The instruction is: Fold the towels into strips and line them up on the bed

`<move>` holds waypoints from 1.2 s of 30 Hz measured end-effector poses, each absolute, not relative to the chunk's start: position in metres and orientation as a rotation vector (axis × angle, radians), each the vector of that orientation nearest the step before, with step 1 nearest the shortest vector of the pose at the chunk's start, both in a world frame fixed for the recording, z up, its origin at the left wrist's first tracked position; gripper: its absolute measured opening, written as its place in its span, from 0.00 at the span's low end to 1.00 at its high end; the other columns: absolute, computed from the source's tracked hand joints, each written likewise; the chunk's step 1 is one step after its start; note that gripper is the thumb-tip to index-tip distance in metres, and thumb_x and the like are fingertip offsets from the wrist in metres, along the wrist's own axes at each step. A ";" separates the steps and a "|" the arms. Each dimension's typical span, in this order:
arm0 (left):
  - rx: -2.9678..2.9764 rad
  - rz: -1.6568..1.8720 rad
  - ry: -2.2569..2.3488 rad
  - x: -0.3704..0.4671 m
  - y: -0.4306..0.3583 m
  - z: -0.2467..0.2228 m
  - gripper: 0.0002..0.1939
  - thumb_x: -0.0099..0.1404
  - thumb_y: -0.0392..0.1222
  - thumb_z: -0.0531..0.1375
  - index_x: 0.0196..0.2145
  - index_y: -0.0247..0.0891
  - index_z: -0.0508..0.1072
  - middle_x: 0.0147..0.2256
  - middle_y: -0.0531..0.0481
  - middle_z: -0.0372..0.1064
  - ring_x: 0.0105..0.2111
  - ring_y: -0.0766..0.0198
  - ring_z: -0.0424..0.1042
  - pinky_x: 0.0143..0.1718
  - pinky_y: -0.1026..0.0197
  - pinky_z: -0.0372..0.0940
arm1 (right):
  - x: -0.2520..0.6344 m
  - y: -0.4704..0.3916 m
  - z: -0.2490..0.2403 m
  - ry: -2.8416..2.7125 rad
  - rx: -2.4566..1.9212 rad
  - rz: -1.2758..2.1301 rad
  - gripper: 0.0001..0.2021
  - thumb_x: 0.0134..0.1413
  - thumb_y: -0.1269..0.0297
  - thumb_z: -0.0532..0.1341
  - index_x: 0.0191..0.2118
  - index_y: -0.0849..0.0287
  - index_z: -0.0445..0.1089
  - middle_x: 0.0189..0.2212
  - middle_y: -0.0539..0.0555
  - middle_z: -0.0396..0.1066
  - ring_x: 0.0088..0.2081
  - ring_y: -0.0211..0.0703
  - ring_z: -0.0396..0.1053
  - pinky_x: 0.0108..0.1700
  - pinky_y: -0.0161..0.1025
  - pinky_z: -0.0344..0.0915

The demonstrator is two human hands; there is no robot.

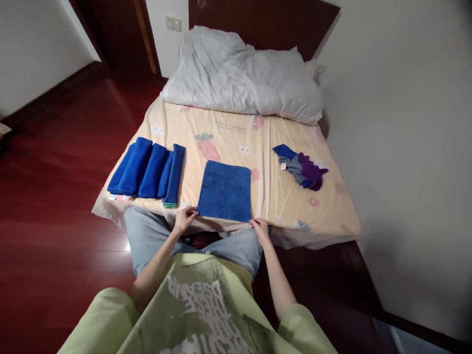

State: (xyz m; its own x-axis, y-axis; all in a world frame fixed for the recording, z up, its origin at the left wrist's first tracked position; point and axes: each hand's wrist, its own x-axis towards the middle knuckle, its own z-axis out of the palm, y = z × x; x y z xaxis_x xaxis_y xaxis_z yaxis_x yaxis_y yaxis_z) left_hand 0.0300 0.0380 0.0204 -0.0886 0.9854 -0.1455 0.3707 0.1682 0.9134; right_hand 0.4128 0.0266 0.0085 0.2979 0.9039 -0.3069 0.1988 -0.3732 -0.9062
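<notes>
A blue cloth (225, 191) lies flat and spread out near the front edge of the bed. My left hand (185, 219) pinches its near left corner. At the near right corner, my right hand (260, 230) has its fingers closed on the same cloth. Left of it, several rolled blue cloths (135, 169) lie side by side, the rightmost roll (174, 176) thinner, with a green edge at its near end. To the right sits a crumpled pile of purple, grey and blue cloths (311, 171) with a white tag showing.
The bed (236, 140) has a yellow patterned sheet. A bunched white quilt (243, 78) covers its far end, below a dark headboard (265, 22). A wall stands on the right, and dark red floor (62, 177) lies on the left. My legs touch the bed's front edge.
</notes>
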 end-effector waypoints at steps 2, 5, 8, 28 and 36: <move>1.318 0.898 1.617 0.029 0.038 0.023 0.16 0.57 0.52 0.65 0.37 0.37 0.77 0.33 0.46 0.80 0.37 0.52 0.80 0.45 0.53 0.72 | 0.415 0.025 0.007 -1.012 -1.787 1.106 0.20 0.36 0.46 0.70 0.28 0.59 0.78 0.23 0.53 0.75 0.25 0.44 0.69 0.30 0.38 0.64; 1.303 0.865 1.641 0.029 0.038 0.026 0.13 0.56 0.50 0.65 0.34 0.38 0.78 0.34 0.46 0.80 0.38 0.51 0.80 0.46 0.53 0.73 | 0.417 0.024 0.006 -1.032 -1.798 1.091 0.21 0.36 0.46 0.70 0.30 0.59 0.79 0.24 0.53 0.75 0.27 0.45 0.69 0.30 0.38 0.64; 1.333 0.841 1.688 0.028 0.035 0.025 0.11 0.56 0.49 0.65 0.32 0.40 0.80 0.35 0.46 0.81 0.40 0.49 0.80 0.48 0.52 0.72 | 0.417 0.024 0.006 -1.031 -1.797 1.083 0.21 0.35 0.45 0.70 0.29 0.59 0.78 0.26 0.54 0.76 0.29 0.46 0.70 0.32 0.39 0.64; 1.542 0.793 1.664 0.021 0.022 0.015 0.08 0.57 0.44 0.63 0.32 0.38 0.79 0.32 0.47 0.71 0.34 0.58 0.72 0.41 0.57 0.68 | 0.421 0.031 0.017 -1.181 -1.883 1.014 0.19 0.40 0.45 0.66 0.26 0.58 0.76 0.23 0.53 0.74 0.29 0.49 0.71 0.34 0.41 0.65; 1.715 0.839 1.689 0.017 0.114 0.047 0.16 0.64 0.42 0.55 0.42 0.36 0.79 0.35 0.46 0.72 0.30 0.62 0.70 0.38 0.61 0.67 | 0.417 0.136 0.037 -1.289 -1.777 0.728 0.20 0.52 0.48 0.60 0.37 0.61 0.77 0.39 0.64 0.79 0.38 0.51 0.74 0.46 0.45 0.70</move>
State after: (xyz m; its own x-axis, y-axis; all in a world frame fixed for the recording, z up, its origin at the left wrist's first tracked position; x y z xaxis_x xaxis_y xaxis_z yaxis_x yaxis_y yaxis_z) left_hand 0.0173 0.1138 0.0468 -0.0011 0.9994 0.0356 0.6317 -0.0269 0.7747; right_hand 0.4169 0.1356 0.0371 0.3136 0.9495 0.0058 0.4854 -0.1551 -0.8604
